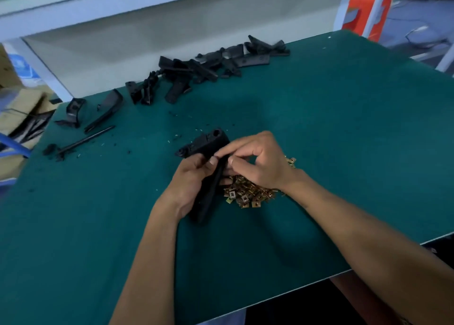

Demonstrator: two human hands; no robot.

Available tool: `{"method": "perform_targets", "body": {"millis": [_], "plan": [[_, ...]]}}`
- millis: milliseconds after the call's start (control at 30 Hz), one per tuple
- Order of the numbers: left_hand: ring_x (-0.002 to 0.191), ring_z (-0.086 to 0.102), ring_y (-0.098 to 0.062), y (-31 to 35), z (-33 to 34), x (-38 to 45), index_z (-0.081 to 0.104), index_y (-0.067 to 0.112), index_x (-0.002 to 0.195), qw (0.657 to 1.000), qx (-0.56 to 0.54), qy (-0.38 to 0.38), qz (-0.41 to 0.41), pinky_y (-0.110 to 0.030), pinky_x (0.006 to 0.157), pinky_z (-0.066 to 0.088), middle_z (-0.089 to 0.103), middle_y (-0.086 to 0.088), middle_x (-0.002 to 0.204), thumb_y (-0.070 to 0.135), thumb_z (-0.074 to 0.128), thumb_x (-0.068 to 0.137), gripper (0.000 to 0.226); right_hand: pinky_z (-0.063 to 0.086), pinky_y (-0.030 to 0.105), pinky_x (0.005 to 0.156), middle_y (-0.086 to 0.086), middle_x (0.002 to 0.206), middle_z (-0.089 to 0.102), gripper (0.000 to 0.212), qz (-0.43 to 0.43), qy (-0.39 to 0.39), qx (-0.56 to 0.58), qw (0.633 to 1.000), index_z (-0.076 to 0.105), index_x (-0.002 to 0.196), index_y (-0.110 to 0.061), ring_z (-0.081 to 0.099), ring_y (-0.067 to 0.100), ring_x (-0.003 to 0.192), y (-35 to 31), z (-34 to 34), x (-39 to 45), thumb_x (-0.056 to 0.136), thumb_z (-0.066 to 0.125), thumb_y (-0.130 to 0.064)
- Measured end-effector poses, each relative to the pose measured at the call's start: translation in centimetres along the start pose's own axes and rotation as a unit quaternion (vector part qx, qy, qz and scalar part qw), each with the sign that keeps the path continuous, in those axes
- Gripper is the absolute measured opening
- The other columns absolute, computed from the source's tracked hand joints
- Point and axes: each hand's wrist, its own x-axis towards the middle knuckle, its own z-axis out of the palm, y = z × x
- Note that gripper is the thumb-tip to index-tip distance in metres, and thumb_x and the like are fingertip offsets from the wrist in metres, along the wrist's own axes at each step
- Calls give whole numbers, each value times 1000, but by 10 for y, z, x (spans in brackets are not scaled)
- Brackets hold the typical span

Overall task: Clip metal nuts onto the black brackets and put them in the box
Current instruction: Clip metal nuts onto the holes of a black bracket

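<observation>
My left hand (190, 182) grips a long black bracket (208, 152) near the middle of the green table, its holed end pointing away from me. My right hand (255, 162) pinches its fingertips against the bracket's edge; whatever is between them is hidden. Under and beside my right hand lies a pile of brass-coloured metal nuts (248, 194). A long heap of black brackets (208, 64) runs along the table's far edge.
The green table mat (344, 128) ends at a front edge on the right. Loose black parts and a thin black rod (86, 140) lie at the left. A cardboard box (22, 113) stands off the table's left side. An orange object (366, 12) sits far right.
</observation>
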Motion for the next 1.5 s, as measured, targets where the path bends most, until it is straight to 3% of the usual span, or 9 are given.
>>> {"method": "perform_targets", "body": {"millis": [133, 233, 300, 433, 667, 933, 1067, 1267, 1500], "plan": [[72, 70, -19, 0, 8, 10, 62, 0, 108, 989, -37, 132, 63, -27, 55, 53, 76, -7, 103, 10, 42, 108, 23, 39, 16, 46, -2, 92, 79, 39, 15, 75, -85, 993, 65, 53, -10, 62, -1, 55, 8, -20, -2, 91, 64, -5], [57, 57, -16, -1, -4, 18, 56, 1, 100, 943, -45, 302, 134, -27, 50, 46, 73, -1, 90, 15, 38, 110, 25, 51, 35, 55, -3, 84, 74, 35, 57, 64, -187, 979, 70, 65, -7, 62, 9, 64, 18, -29, -4, 97, 61, -18], [52, 50, -17, -1, -12, 18, 53, 7, 87, 917, -29, 359, 171, -27, 47, 42, 68, -1, 78, 24, 39, 110, 32, 57, 38, 80, -3, 102, 74, 23, 85, 0, -216, 973, 79, 97, -11, 66, 14, 93, 18, -26, -3, 99, 61, -26], [46, 44, -19, 0, -12, 15, 57, 21, 71, 941, 0, 289, 174, -25, 43, 37, 57, -5, 65, 42, 43, 107, 44, 40, 33, 102, 0, 123, 67, 39, 57, -89, -226, 968, 71, 129, -14, 48, 17, 126, 14, -12, -1, 98, 65, -36], [42, 44, -16, -5, -2, 27, 48, 15, 70, 941, 141, 277, 132, -24, 39, 36, 56, 0, 57, 37, 42, 109, 45, 31, 42, 92, -8, 95, 59, 23, 52, -189, -316, 928, 73, 97, -24, 53, 16, 99, 2, 23, 1, 98, 55, -38], [39, 44, -15, -5, -1, 26, 46, 13, 64, 932, 180, 286, 133, -23, 38, 36, 55, 2, 52, 35, 43, 109, 50, 36, 48, 95, -5, 95, 59, 6, 122, -171, -259, 943, 72, 94, -21, 50, 17, 102, -2, 30, 1, 92, 66, -22], [40, 46, -15, -5, 0, 23, 51, 8, 69, 933, 195, 268, 142, -23, 39, 37, 57, 1, 55, 37, 42, 109, 50, 36, 49, 100, -2, 115, 56, 22, 141, -208, -214, 944, 71, 117, -19, 48, 19, 116, 1, 14, 1, 95, 68, -24], [40, 46, -17, -2, 2, 21, 50, 8, 69, 937, 199, 253, 134, -26, 39, 37, 55, 0, 55, 37, 43, 108, 49, 34, 52, 102, -4, 115, 63, 41, 157, -201, -195, 947, 74, 116, -21, 55, 19, 115, 3, -1, 3, 85, 58, 1], [36, 52, -14, -6, 14, 17, 56, 8, 66, 916, 369, 127, 96, -25, 37, 40, 62, -1, 52, 36, 50, 106, 49, 34, 53, 101, -7, 98, 65, 16, 162, -154, -189, 956, 78, 97, -23, 58, 16, 99, 5, -8, 2, 85, 67, -19]]}}
